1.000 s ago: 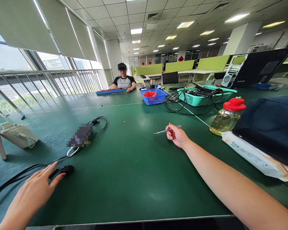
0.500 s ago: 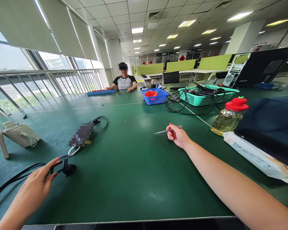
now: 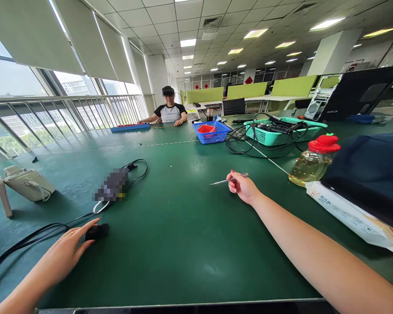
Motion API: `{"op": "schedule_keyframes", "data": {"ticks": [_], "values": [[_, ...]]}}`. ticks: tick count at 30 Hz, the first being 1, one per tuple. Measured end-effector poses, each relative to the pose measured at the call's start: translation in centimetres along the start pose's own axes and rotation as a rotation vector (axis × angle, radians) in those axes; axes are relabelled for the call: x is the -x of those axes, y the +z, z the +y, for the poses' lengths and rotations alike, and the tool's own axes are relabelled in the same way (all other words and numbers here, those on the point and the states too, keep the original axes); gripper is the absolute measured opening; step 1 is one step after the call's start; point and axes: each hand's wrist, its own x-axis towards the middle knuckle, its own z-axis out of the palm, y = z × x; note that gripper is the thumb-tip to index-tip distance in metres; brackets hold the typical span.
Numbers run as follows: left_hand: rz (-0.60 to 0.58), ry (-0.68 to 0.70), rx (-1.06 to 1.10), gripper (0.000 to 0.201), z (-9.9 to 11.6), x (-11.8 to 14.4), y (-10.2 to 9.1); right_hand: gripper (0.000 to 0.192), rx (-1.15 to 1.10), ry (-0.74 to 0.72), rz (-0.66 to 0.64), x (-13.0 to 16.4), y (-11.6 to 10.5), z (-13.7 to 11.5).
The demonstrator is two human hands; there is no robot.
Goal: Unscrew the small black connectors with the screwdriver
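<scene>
My left hand (image 3: 67, 246) is low on the left, its thumb and fingers on either side of a black plug (image 3: 100, 231) that sits on the green table (image 3: 170, 244). The fingers hide part of the plug. A thin black cable (image 3: 29, 240) runs behind this hand. Farther up lies a dark blurred-out item (image 3: 113, 185) with a white loop at its near end. My right hand (image 3: 240, 185) rests over the table, closed around the handle of a slim screwdriver (image 3: 221, 181) whose metal shaft points left.
A cream-coloured bag-like item (image 3: 29, 185) stands at left. On the right are a jar with a red lid (image 3: 311, 163), a wipes pack (image 3: 343, 213) and a dark cloth item (image 3: 370, 170). Farther back: a blue basket (image 3: 212, 135), a green basket of cables (image 3: 278, 137) and a seated person (image 3: 170, 113).
My left hand has shifted right and its fingers now flank the plug; the cable it held now lies lower. The other person's blue tray has slid left. My right hand is nearly still.
</scene>
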Motion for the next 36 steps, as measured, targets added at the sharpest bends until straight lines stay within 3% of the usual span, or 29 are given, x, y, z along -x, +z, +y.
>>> {"op": "schedule_keyframes", "data": {"ticks": [5, 9, 13, 18, 20, 22, 26, 28, 31, 36], "values": [[-0.076, -0.095, 0.008, 0.057, 1.2, -0.2, -1.4, 0.044, -0.005, 0.000, 0.008, 0.1, 0.1, 0.1], [-0.104, -0.064, 0.038, 0.054, 5.1, -1.4, -3.2, 0.043, 0.001, -0.013, 0.016, 0.1, 0.2, 0.2], [-0.033, 0.152, 0.115, 0.049, 12.9, -4.3, -3.6, 0.039, 0.004, -0.040, 0.053, 0.0, 0.2, 0.3], [-0.033, 0.555, 0.139, 0.034, 24.5, -9.5, -1.1, 0.038, 0.104, -0.093, 0.043, 0.3, 0.4, 0.1], [-0.060, 0.605, 0.135, 0.032, 28.0, -11.3, 0.5, 0.039, 0.213, -0.135, 0.001, 0.7, 0.8, 0.0], [-0.074, 0.568, 0.143, 0.030, 30.2, -12.6, 2.1, 0.041, 0.355, -0.220, -0.043, 1.4, 1.2, -0.4], [-0.080, 0.542, 0.190, 0.026, 31.4, -13.8, 4.6, 0.044, 0.675, -0.468, -0.090, 2.9, 2.5, -1.3], [-0.095, 0.509, 0.291, 0.032, 31.0, -14.1, 5.7, 0.045, 0.913, -0.681, -0.153, 3.6, 3.2, -1.7], [-0.125, 0.429, 0.493, 0.046, 30.3, -14.3, 6.9, 0.047, 1.048, -0.918, -0.230, 4.2, 4.2, -2.1], [-0.106, 0.441, 0.526, 0.044, 29.9, -14.3, 7.6, 0.041, 1.142, -1.044, -0.311, 4.4, 4.9, -2.0]]}}
